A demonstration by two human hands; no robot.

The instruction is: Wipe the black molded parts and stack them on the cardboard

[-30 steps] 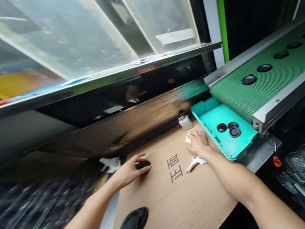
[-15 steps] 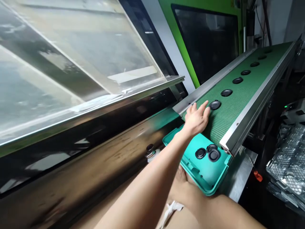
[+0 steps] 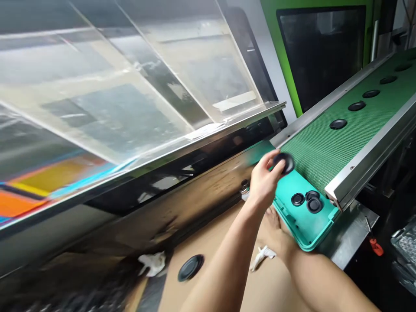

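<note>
My left hand point(image 3: 268, 173) is closed on a round black disc point(image 3: 286, 164), pinched at its edge between thumb and fingers, above the back left part of a turquoise tray point(image 3: 320, 232). Inside the tray lie three black discs, one point(image 3: 297, 199) apart and two touching or overlapping point(image 3: 314, 205). Against the tray's near left edge is my right hand point(image 3: 273, 221); its fingers are only partly visible, and its grip is unclear. More black discs point(image 3: 338, 124) sit in a row along the green conveyor belt point(image 3: 318, 151), whose lower end is over the tray.
Another black disc point(image 3: 190, 268) lies on a brown board point(image 3: 175, 290) at lower left. White crumpled pieces point(image 3: 152, 263) are nearby. Metal rails point(image 3: 367, 160) edge the belt. An orange-handled tool point(image 3: 376, 246) lies at right. A glazed machine panel point(image 3: 130, 99) fills the upper left.
My left hand has lifted the nearest disc off the belt and drawn it back over the tray. The view has swung left, bringing the board and its disc into sight.
</note>
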